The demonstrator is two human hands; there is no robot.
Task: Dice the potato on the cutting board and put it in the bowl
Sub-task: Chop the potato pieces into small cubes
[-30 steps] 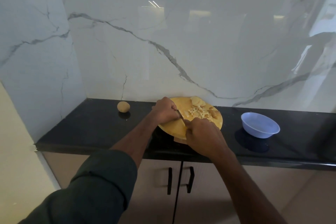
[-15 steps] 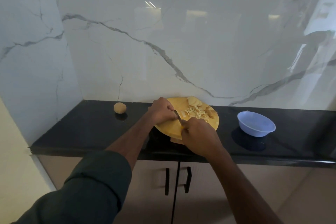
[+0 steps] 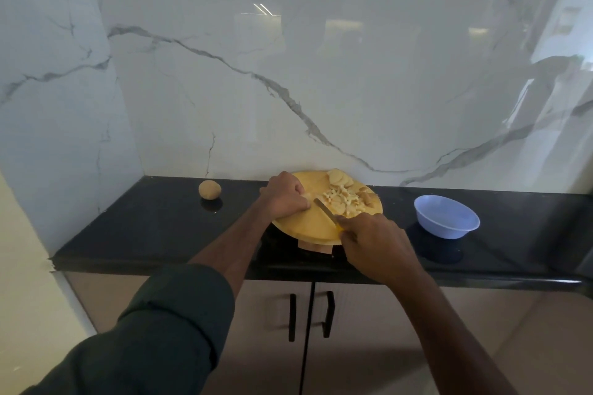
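A black counter runs along the marble wall, and on it sits a round wooden cutting board. Right of the board stands a pale blue bowl; left of it, a whole potato. On the board, the left hand curls its fingers over a potato piece, the right hand grips a knife, and diced potato lies beyond the blade.
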